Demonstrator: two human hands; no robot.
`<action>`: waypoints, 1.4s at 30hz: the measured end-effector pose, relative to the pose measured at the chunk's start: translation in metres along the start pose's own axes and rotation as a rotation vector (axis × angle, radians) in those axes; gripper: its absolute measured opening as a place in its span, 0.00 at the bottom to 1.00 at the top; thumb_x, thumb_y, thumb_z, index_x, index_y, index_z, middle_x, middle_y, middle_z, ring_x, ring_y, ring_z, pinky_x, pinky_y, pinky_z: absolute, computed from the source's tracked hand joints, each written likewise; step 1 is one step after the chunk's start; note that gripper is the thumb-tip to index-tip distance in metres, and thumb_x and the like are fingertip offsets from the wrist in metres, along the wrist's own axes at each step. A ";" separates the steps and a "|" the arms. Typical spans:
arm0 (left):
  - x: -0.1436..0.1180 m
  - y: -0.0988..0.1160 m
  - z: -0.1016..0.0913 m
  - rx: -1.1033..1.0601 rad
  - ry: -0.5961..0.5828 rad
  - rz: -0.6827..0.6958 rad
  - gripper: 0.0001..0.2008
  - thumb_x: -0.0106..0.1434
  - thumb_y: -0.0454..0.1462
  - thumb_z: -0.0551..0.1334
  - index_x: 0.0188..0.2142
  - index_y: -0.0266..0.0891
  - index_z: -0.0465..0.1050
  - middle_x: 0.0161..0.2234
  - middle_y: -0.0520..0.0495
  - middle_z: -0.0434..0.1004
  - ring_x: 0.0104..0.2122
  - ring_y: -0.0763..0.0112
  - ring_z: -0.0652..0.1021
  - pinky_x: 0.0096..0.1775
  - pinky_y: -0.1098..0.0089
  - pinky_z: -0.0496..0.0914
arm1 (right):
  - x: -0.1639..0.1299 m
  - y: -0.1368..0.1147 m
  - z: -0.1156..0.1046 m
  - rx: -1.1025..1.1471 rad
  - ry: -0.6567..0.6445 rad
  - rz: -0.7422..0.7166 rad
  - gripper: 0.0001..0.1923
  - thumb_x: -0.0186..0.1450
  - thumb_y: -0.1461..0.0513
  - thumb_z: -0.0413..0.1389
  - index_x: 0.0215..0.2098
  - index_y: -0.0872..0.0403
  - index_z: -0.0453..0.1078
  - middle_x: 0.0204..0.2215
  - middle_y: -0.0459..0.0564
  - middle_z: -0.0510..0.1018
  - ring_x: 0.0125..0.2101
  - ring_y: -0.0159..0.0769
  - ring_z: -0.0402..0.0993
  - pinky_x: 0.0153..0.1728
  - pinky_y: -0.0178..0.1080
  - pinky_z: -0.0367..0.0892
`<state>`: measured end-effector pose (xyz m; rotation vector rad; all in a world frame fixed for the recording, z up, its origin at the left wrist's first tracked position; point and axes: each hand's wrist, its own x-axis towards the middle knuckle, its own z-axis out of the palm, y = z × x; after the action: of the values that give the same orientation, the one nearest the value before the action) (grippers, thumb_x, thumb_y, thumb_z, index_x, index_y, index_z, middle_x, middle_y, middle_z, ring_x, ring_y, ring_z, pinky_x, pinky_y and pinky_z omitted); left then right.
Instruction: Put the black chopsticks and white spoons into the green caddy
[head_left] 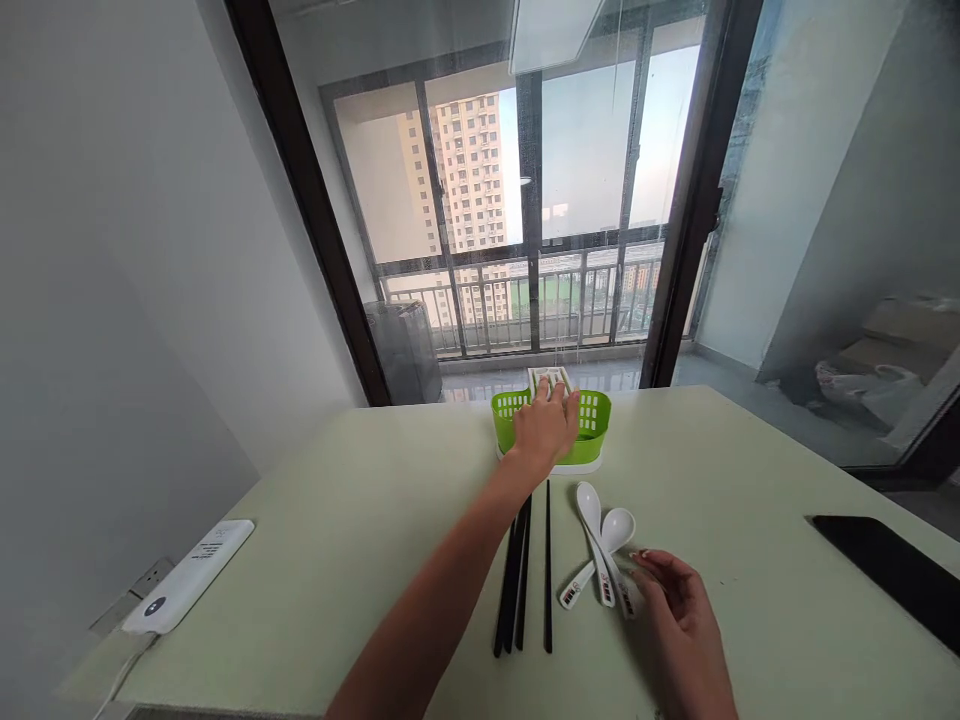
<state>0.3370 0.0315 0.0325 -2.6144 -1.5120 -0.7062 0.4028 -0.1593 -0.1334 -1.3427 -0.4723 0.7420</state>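
My left hand [546, 428] resting flat on the green basket [592, 425] at the tabletop's [360, 520] far edge (fingers spread, gripping nothing), right hand [679, 620] loosely curled, fingertips touching the white spoons [604, 545], black chopsticks [521, 575] just beside

Pale green table [750, 480] bearing green basket [592, 425], black chopsticks [547, 570], white spoons [596, 535], white power strip [191, 575].

Two bare hands are in view: one left hand [546, 428] and one right hand [679, 612]. On the pale green table [750, 470] there are one green slotted plastic basket [592, 415], two white ceramic spoons [600, 545], black chopsticks [521, 570], about four, one white remote-shaped device [189, 575] and one flat black slab [892, 570].
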 end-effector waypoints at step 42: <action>-0.139 -0.249 0.015 -0.172 -0.037 -0.286 0.19 0.70 0.45 0.50 0.35 0.43 0.77 0.27 0.50 0.79 0.27 0.67 0.77 0.32 0.70 0.62 | 0.034 -0.044 0.158 -1.732 -0.625 -0.460 0.28 0.63 0.72 0.48 0.62 0.65 0.56 0.44 0.71 0.77 0.46 0.55 0.78 0.42 0.48 0.67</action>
<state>0.0769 0.0525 -0.0837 -2.5668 -1.9439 -0.8483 0.3260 -0.0279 -0.0643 -2.3583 -2.1637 0.1956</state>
